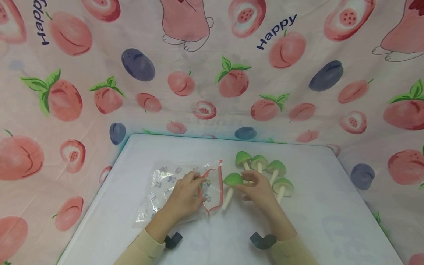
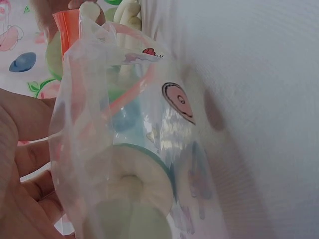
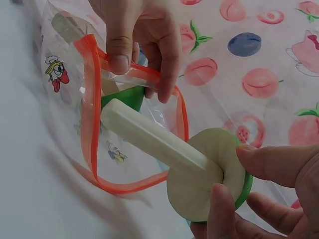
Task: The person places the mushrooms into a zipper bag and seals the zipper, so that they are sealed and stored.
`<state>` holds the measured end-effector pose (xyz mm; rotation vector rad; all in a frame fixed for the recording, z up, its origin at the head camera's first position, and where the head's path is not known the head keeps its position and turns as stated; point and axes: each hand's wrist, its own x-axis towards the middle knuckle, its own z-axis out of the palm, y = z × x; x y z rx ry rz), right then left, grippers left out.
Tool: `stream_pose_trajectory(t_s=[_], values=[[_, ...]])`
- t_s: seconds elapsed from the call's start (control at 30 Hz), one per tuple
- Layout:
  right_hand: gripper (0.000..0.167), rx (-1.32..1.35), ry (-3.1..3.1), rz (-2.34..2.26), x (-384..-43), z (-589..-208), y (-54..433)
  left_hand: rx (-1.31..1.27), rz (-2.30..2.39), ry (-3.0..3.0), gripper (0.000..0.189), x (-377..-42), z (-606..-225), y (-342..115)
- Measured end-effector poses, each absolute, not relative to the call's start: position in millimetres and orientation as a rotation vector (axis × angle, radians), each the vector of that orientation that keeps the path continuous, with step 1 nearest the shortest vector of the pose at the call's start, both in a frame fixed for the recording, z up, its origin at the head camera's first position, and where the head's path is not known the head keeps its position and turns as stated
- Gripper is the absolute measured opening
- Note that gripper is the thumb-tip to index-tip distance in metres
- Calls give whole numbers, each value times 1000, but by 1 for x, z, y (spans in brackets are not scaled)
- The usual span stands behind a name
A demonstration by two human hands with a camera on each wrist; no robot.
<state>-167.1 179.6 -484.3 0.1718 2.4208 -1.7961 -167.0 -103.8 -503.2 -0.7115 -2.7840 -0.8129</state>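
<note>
Two hands are working close together. The left hand point(image 1: 186, 194) is pinching the red-edged rim of a clear printed bag point(image 1: 149, 200) between thumb and fingers, and the mouth is gaping towards the right hand point(image 1: 257, 187). That one is gripping a green-capped mushroom point(image 1: 233, 179) by its cap, the fingers partly curled, and the pale stem is angling by the bag's mouth; whether its tip is inside, I cannot tell. At least one bagged mushroom point(image 2: 147, 172) is showing through the plastic. Just beyond the right hand, four loose mushrooms point(image 1: 276, 167) are lying clustered on the white table point(image 1: 334, 209). Peach-printed cloth point(image 1: 198, 62) is hanging around it.
</note>
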Motion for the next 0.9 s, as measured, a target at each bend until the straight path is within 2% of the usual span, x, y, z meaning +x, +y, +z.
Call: stream_pose_trajectory(t_s=[0.9], values=[[50,224,2432,-1910,-176,-501,139,-725,-804,-2747,66,-167,-504,-105]])
